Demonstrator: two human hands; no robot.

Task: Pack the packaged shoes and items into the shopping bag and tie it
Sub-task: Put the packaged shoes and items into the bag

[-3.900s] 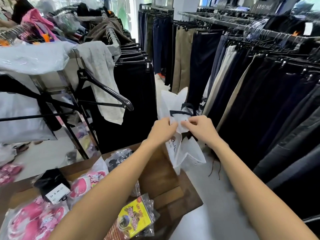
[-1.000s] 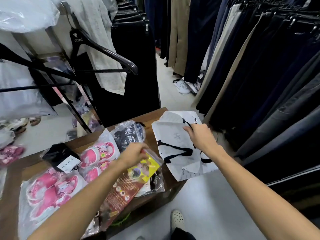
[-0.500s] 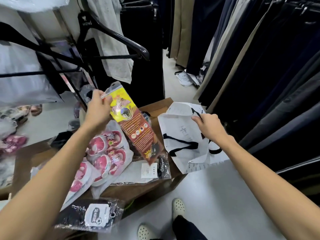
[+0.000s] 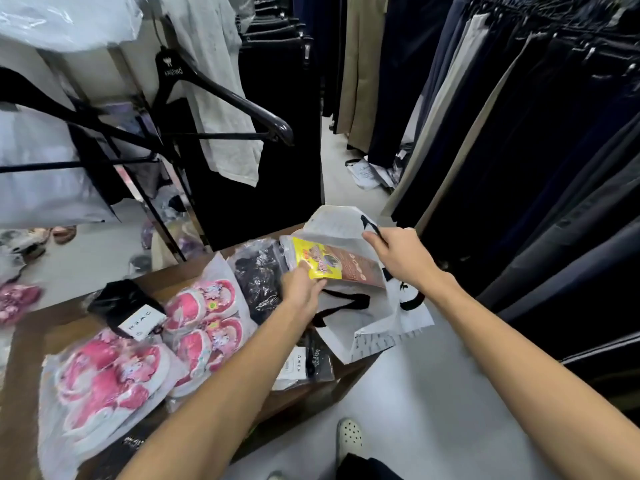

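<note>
The left hand (image 4: 304,288) pinches the near-left end of a flat yellow and brown packet (image 4: 337,263), thumb and fingers closed on its yellow end. The packet's long axis runs from near left to far right, and its brown end points into the mouth of the white shopping bag (image 4: 360,323), partly inside it. The right hand (image 4: 400,256) grips the far rim of the bag at one black handle, fingers curled round it, holding the mouth up. The bag lies at the right end of the wooden tabletop (image 4: 31,337), its lower part hanging past the right edge, and its second black handle (image 4: 343,306) lies across its near side.

Left of the bag, on the tabletop, rest a clear pack of dark items (image 4: 258,271), two clear packs of pink children's shoes, one in the middle (image 4: 207,317) and one at the near left (image 4: 107,379), and a black pack with a white label (image 4: 126,308) beyond them. Another flat labelled pack (image 4: 304,363) lies near the tabletop's near right edge, partly under the left forearm.

A black hanger (image 4: 221,95) juts from a rack at far left. Dark trousers (image 4: 519,133) hang along the right. A white perforated shoe (image 4: 349,438) stands on the floor at the near edge.
</note>
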